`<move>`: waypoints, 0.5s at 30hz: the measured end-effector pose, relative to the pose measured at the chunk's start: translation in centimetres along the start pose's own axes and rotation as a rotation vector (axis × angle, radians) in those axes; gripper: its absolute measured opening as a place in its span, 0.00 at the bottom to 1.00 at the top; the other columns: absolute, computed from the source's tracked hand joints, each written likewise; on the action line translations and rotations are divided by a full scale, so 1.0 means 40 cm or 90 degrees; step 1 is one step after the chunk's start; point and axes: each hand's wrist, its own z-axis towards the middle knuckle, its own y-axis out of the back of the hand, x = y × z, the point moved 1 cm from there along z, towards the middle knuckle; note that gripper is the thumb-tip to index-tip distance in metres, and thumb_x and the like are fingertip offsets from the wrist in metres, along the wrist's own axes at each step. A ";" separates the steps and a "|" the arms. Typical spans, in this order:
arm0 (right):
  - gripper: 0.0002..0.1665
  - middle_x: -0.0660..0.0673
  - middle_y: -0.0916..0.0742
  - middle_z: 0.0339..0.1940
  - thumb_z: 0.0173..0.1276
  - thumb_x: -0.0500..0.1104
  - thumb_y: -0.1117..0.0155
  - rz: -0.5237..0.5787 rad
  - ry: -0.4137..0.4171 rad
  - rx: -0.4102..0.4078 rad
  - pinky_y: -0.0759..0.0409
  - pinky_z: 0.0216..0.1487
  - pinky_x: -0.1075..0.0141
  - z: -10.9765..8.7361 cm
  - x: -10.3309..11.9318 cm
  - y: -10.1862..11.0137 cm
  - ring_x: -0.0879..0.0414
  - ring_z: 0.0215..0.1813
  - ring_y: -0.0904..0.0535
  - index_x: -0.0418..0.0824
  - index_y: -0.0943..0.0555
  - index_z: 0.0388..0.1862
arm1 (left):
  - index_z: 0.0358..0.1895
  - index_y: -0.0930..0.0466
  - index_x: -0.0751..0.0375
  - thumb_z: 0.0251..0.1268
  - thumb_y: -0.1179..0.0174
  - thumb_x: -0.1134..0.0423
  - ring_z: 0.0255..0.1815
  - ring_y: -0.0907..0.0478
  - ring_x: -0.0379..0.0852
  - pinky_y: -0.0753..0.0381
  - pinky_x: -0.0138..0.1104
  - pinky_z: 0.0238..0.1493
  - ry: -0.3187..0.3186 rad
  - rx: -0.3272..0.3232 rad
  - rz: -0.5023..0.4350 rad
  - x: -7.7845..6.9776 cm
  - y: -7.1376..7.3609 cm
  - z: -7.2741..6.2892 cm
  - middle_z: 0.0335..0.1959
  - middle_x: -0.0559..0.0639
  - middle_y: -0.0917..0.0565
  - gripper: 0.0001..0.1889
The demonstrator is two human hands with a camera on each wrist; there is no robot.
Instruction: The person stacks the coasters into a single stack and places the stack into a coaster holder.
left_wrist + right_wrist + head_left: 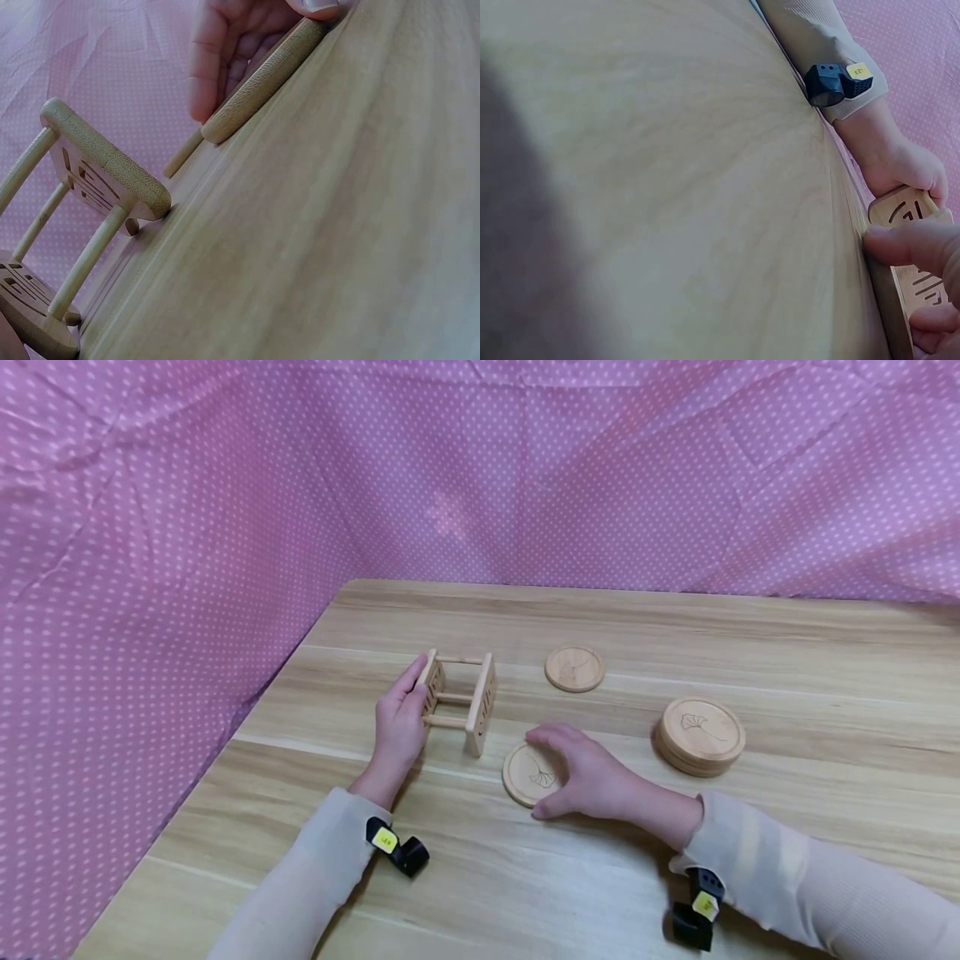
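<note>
A small wooden rack (480, 706) with two slotted side panels joined by several dowels stands at the left of the table. My left hand (401, 722) holds its left panel, the thumb near the panel's edge. My right hand (592, 777) spans a round wooden coaster (531, 775) engraved with a ginkgo leaf, just right of the rack. In the right wrist view the thumb (907, 247) lies against the coaster's rim (885, 296), with fingertips on the opposite side. From the left wrist view, the coaster (266, 82) appears edge-on, low over the tabletop.
A single coaster (574, 669) lies flat behind the right hand. To the right, beyond the right wrist, sits a stack of coasters (701, 735). Pink dotted cloth (480, 477) hangs along the back and left edges of the wooden table (825, 693).
</note>
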 end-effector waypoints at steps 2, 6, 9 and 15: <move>0.52 0.36 0.31 0.66 0.36 0.42 0.21 -0.003 -0.006 -0.001 0.44 0.70 0.45 0.000 0.001 0.000 0.39 0.68 0.39 0.35 0.32 0.64 | 0.64 0.33 0.66 0.66 0.58 0.72 0.68 0.38 0.48 0.41 0.35 0.70 0.000 0.002 0.001 0.000 0.000 0.000 0.65 0.57 0.32 0.22; 0.52 0.35 0.31 0.67 0.37 0.42 0.21 -0.005 -0.017 -0.001 0.45 0.70 0.46 0.000 0.004 0.000 0.39 0.69 0.40 0.34 0.32 0.64 | 0.64 0.34 0.65 0.68 0.58 0.71 0.68 0.38 0.48 0.40 0.35 0.69 -0.001 0.009 0.000 -0.001 0.001 -0.001 0.66 0.56 0.33 0.22; 0.51 0.35 0.31 0.67 0.36 0.41 0.21 -0.003 -0.020 -0.003 0.44 0.70 0.46 0.000 0.005 0.000 0.39 0.69 0.39 0.34 0.32 0.64 | 0.64 0.34 0.65 0.68 0.59 0.71 0.68 0.38 0.48 0.40 0.35 0.69 -0.004 0.014 -0.002 0.000 0.001 -0.001 0.66 0.56 0.33 0.22; 0.51 0.35 0.30 0.66 0.36 0.40 0.21 0.002 -0.017 -0.014 0.43 0.70 0.47 -0.001 0.004 0.000 0.40 0.68 0.38 0.33 0.31 0.63 | 0.65 0.35 0.64 0.69 0.60 0.71 0.69 0.39 0.48 0.40 0.35 0.69 0.002 0.023 -0.007 -0.001 0.001 -0.003 0.67 0.56 0.34 0.22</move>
